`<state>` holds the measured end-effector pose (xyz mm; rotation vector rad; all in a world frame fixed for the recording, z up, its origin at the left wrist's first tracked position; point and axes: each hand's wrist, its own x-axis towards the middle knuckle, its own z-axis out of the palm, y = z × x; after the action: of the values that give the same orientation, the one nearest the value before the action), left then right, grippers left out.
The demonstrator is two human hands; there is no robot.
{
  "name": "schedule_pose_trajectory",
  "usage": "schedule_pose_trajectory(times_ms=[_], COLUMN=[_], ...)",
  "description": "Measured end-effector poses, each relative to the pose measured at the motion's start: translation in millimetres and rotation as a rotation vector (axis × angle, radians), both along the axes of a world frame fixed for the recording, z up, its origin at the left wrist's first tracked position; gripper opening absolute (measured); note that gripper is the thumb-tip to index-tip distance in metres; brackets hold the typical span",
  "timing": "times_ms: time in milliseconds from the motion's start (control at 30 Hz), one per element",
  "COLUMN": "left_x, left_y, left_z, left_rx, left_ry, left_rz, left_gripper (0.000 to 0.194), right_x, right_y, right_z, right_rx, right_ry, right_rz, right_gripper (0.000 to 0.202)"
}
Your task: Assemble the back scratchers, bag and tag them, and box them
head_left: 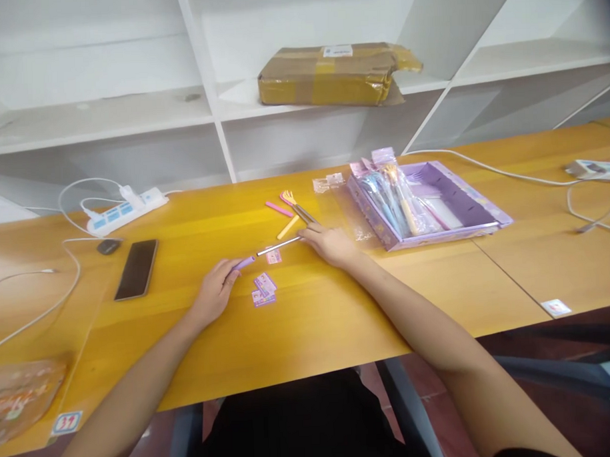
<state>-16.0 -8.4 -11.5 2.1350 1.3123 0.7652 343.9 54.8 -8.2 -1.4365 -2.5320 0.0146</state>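
Observation:
My left hand (216, 291) is closed around a slim purple handle sleeve (243, 263). My right hand (330, 244) pinches a thin metal rod (279, 246), whose tip points at the sleeve's end with a small gap between them. Just beyond my right hand lies a hand-shaped back scratcher head (288, 198) in yellow and pink, its metal shaft partly hidden by the fingers. Beside it are a pink sleeve (279, 209) and a yellow sleeve (287, 228). Small printed purple cards (265, 283) and a pink card (273, 256) lie near both hands.
A purple box (484, 189) at the right holds several bagged back scratchers (391, 199). Clear plastic wrappers (328, 182) lie beside it. Leftward are a phone (136, 270), a power strip (129, 211) and cables. A taped carton (324, 78) sits on the shelf behind.

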Motion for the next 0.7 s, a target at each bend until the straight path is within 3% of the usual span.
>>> schedule_pose_trajectory(times_ms=[400, 700], left_x=[2.0, 4.5], left_y=[-2.9, -12.7], left_z=[-1.7, 2.1], left_rx=[0.034, 0.175], left_ry=[-0.003, 0.082], left_rz=[-0.001, 0.067], left_gripper=[0.041, 0.041], right_x=[-0.5, -6.0], right_y=[-8.3, -19.0], right_z=[8.3, 16.0], right_rx=[0.012, 0.021], right_ry=[-0.179, -0.251], right_rz=[0.007, 0.005], right_gripper=[0.043, 0.048])
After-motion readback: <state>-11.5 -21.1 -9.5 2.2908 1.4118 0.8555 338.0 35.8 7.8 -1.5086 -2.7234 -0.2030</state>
